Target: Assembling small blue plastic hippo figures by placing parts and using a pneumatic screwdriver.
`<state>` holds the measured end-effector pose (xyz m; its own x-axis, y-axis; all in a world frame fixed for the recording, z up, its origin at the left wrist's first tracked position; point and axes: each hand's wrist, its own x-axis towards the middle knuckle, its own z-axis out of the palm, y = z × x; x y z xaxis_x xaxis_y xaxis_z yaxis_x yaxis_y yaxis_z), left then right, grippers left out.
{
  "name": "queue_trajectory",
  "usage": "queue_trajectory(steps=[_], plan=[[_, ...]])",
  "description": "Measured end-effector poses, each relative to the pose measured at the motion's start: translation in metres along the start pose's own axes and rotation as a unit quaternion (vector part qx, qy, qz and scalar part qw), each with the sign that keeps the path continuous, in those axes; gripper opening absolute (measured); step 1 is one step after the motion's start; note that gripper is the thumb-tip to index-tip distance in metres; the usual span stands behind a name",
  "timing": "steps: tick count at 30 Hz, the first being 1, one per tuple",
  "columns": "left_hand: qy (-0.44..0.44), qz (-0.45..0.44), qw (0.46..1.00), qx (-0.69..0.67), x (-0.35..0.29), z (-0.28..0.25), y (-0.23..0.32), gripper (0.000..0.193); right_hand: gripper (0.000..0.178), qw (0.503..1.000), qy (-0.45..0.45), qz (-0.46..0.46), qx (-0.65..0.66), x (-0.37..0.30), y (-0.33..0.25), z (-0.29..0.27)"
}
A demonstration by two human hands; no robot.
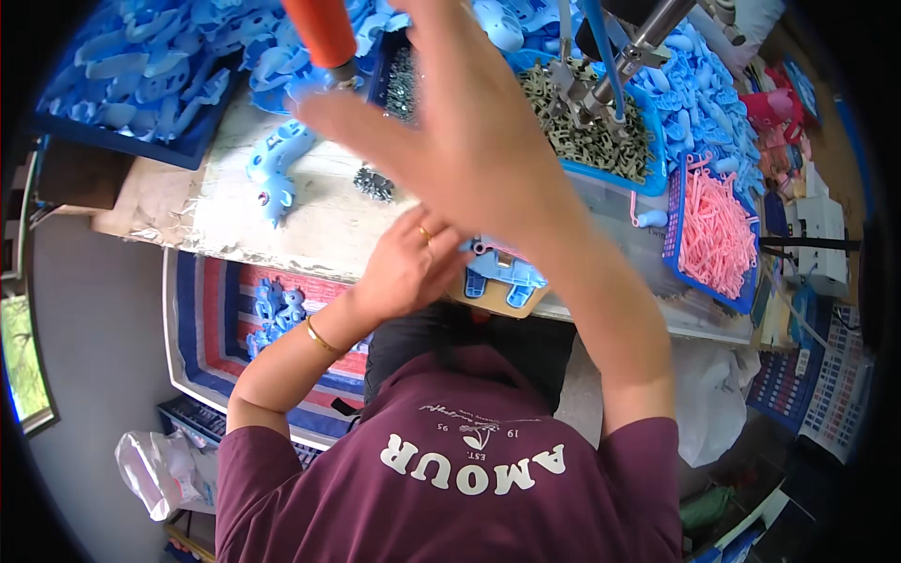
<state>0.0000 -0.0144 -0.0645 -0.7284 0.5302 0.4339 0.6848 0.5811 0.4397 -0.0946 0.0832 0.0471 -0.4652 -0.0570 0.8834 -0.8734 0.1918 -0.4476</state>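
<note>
My left hand, with a ring and a bracelet, is closed, its fingers curled together. What they hold, if anything, is hidden. Beside its fingertips a light-blue plastic toy part sits on a tan block at the table's near edge. A small pink piece lies at that part's upper left. Blurred by motion, my right hand is raised over the table with thumb and fingers apart. To the left of its fingers hangs an orange-red power screwdriver. Another blue toy piece lies on the table.
Blue parts fill a tray at far left. Small screws lie mid-table. Grey-green clips fill a blue tray below a metal fixture. Pink strips fill a basket at right. Assembled blue toys lie in a bin below.
</note>
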Motion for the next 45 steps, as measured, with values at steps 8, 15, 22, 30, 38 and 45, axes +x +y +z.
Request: queue_trajectory(steps=[8, 15, 22, 30, 38, 45], plan=[[0.111, -0.082, 0.975, 0.176, 0.041, -0.024, -0.091, 0.006, 0.054, 0.910, -0.285, 0.300, 0.019, 0.088, -0.002, -0.012], [0.005, -0.162, 0.960, 0.226, 0.104, 0.011, -0.139, 0.030, 0.041, 0.935, -0.237, 0.262, -0.021, 0.018, 0.019, -0.046], [-0.107, -0.209, 0.950, 0.204, 0.123, 0.003, -0.127, 0.024, 0.035, 0.934, -0.205, 0.292, 0.012, 0.003, 0.015, -0.072], [-0.001, -0.116, 0.967, 0.228, 0.103, 0.003, -0.122, 0.018, 0.030, 0.928, -0.239, 0.284, 0.043, -0.001, 0.031, -0.087], [0.061, -0.046, 0.971, 0.226, 0.089, 0.001, -0.107, 0.015, 0.033, 0.907, -0.233, 0.323, 0.134, -0.004, 0.018, -0.091], [0.062, 0.088, 0.991, 0.073, 0.067, 0.007, -0.026, 0.016, 0.035, 0.904, -0.103, 0.336, 0.241, -0.019, 0.003, -0.089]])
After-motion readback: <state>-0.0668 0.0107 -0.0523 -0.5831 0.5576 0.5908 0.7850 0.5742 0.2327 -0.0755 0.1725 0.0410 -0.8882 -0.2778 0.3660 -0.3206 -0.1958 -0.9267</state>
